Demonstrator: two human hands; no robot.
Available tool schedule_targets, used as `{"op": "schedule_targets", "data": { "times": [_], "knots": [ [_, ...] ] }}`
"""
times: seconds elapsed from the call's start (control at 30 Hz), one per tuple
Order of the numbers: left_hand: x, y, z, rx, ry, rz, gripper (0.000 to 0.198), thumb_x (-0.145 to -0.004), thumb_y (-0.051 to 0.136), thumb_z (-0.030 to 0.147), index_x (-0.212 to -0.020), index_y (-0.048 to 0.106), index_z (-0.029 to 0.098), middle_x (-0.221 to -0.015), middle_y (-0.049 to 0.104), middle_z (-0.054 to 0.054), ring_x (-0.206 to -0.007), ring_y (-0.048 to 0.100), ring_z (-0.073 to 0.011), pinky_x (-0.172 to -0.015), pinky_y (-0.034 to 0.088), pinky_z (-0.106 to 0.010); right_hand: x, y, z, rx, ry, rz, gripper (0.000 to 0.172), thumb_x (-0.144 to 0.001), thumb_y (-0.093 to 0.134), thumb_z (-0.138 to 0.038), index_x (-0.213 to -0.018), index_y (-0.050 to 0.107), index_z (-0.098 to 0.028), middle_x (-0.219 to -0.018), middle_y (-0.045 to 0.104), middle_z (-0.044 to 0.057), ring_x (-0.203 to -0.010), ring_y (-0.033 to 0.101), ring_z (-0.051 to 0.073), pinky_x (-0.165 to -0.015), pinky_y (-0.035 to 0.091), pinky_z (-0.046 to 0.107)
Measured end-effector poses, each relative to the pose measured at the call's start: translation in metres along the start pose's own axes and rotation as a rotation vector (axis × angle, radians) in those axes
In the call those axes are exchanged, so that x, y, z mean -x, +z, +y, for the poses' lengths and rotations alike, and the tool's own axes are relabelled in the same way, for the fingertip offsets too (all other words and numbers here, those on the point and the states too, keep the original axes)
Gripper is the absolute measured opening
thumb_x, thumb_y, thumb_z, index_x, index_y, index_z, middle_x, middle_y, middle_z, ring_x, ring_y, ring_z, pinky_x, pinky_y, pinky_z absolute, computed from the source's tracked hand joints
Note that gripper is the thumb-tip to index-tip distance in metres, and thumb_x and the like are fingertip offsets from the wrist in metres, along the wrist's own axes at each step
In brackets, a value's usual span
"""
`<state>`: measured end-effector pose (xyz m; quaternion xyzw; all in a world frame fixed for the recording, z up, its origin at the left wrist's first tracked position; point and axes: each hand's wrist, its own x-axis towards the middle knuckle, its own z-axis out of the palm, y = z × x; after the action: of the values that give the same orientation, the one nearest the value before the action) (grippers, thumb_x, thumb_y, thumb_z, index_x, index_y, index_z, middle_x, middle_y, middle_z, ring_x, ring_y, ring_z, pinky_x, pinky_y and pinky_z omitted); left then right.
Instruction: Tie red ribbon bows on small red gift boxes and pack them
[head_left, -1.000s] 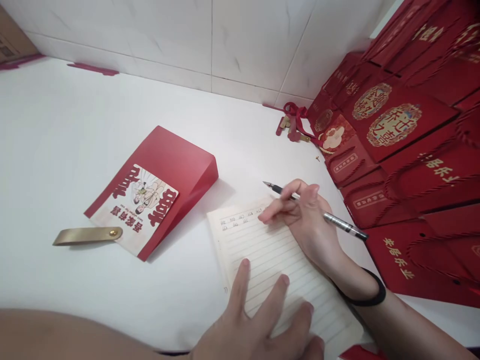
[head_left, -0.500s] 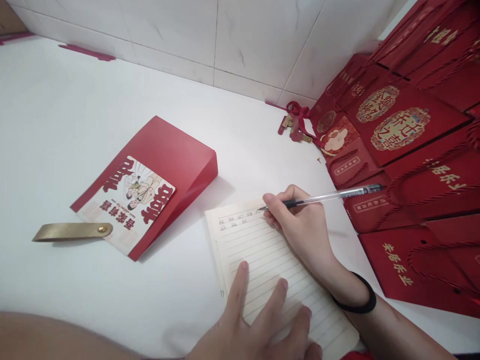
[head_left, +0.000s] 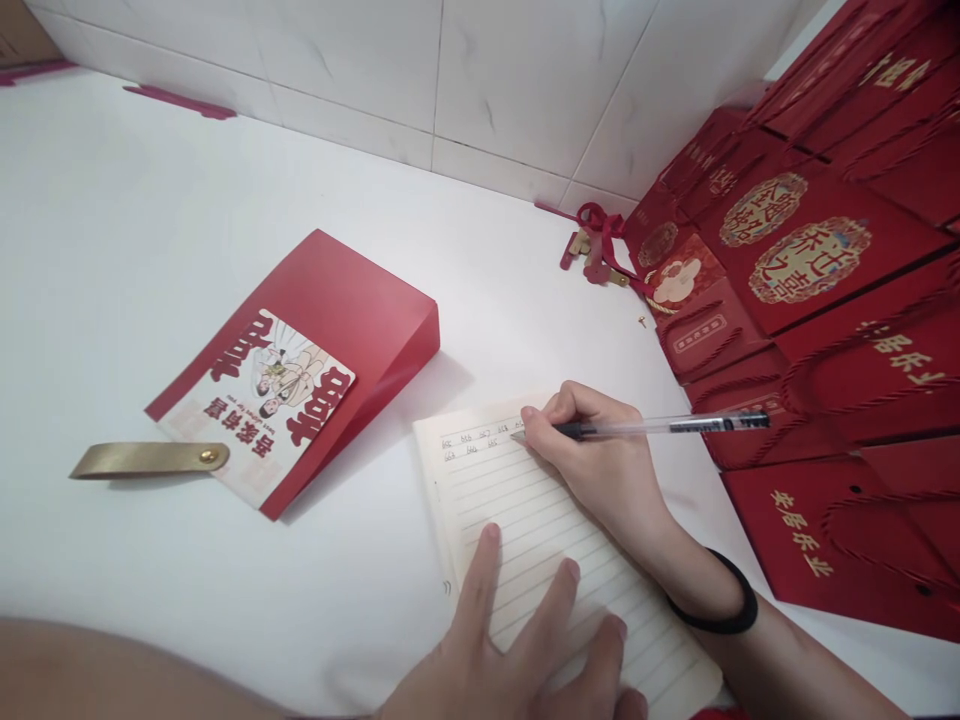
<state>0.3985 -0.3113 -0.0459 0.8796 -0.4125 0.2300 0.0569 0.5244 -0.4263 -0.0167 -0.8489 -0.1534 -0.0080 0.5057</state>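
My right hand (head_left: 600,450) grips a clear-barrelled pen (head_left: 652,425) with a black grip, its tip at the upper part of a lined notebook page (head_left: 540,500). Small handwritten numbers run in two rows near the top of that page. A black band circles my right wrist. Fingers spread, my left hand (head_left: 525,640) lies flat on the lower part of the page. Left of the notebook is a red paper bag (head_left: 360,290) with an illustrated card (head_left: 277,410) on its front. A gold strap (head_left: 150,458) with a round stud extends from the card's lower left.
Red gift bags (head_left: 810,250) with gold lettering and rope handles stand along the right side. A red ribbon with small tags (head_left: 596,245) lies near the tiled wall (head_left: 360,80). Another red strip (head_left: 180,102) rests at the back of the white table (head_left: 112,250).
The pen tip has shifted slightly left and down on the page, and the pen lies more level. My left hand stays in place on the notebook.
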Motion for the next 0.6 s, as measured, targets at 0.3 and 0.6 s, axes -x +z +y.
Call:
{"op": "schedule_targets", "data": {
  "times": [0.3,0.6],
  "knots": [
    [-0.0006,-0.0006,0.0003,0.010,-0.006,0.020,0.034,-0.082,0.057,0.044,-0.115,0.053,0.039,-0.129,0.050,0.008,-0.110,0.051,-0.0216,-0.084,0.052,-0.047,0.0005,0.0001,0.0009,-0.036,0.040,-0.014,0.032,-0.076,0.059,-0.028,-0.054,0.038,-0.019,-0.050,0.042,-0.005,-0.048,0.036,0.009,-0.045,0.029,0.021],
    [0.0005,-0.0004,0.0019,0.010,-0.011,-0.004,0.035,-0.084,0.053,0.042,-0.119,0.052,0.040,-0.129,0.049,0.008,-0.112,0.048,-0.0236,-0.082,0.055,-0.046,0.0001,0.0000,0.0010,-0.046,0.025,-0.012,0.032,-0.076,0.059,-0.028,-0.054,0.038,-0.019,-0.051,0.042,-0.005,-0.049,0.037,0.009,-0.046,0.030,0.021]
  ]
}}
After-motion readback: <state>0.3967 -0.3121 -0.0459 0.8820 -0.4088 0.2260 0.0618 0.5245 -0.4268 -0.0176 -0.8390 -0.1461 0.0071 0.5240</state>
